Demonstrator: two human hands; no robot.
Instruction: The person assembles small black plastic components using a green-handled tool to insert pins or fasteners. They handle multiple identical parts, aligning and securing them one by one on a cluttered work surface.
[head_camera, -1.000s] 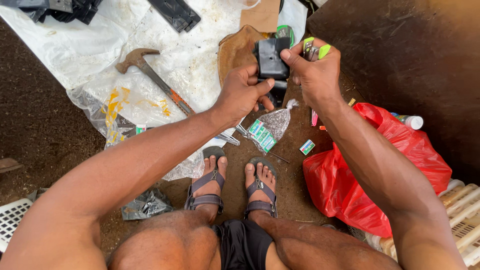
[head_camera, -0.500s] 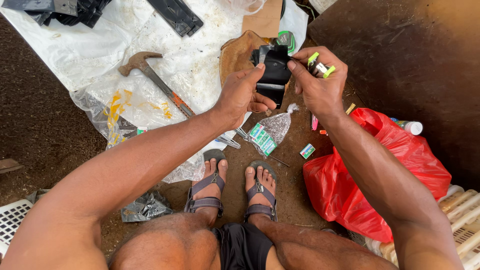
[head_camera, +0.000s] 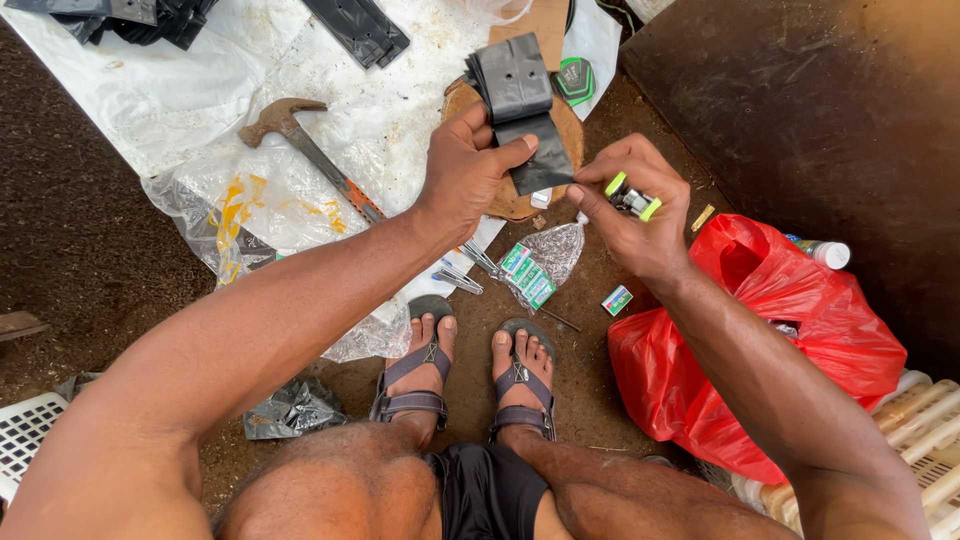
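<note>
Partly hidden, perhaps lighter (head_camera: 632, 199), right hand (head_camera: 640, 225)

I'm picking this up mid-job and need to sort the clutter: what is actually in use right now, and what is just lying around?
In use:
left hand gripping the folded black rubber strip
right hand holding a small green-and-grey tool
round wooden block under the strip

Lying about:
hammer
red plastic bag
clear packet of small boxes
white plastic sheet

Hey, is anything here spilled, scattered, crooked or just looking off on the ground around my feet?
Mostly clutter, nothing broken. A small green-and-white box lies loose on the dirt, apart from the clear bag of similar boxes. A crumpled grey plastic scrap sits beside your sandal, and the hammer lies askew on the white sheet.
</note>
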